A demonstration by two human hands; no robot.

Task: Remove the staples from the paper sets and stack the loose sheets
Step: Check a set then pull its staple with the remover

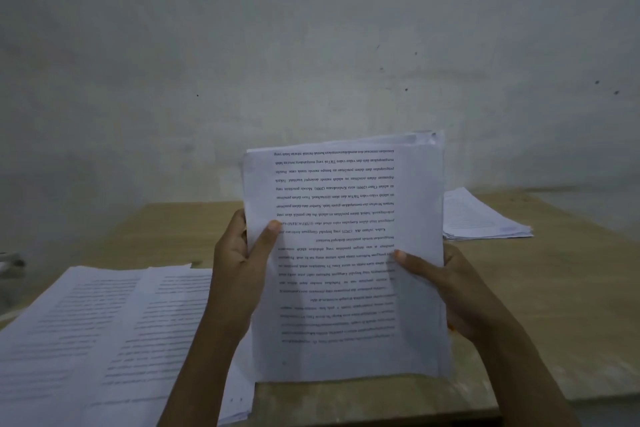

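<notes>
Light: dim, cool and flat; its source lies outside the view.
Brightest area: the paper set (346, 253), a pale blue-white with no glare.
Shadows: soft and shallow; the left hand (239, 260) and right hand (450, 284) read dark against the page.
Focus: upper lines of print are fairly crisp, while the lower lines smear.
Blur: loose sheets (104, 340) at lower left are streaked, and the stack (485, 218) at right is soft.
Noise: the wall (311, 45) is grainy and mottled.
Edges: wide-angle stretch toward the lower corners, where the table (554, 288) falls darker.
</notes>
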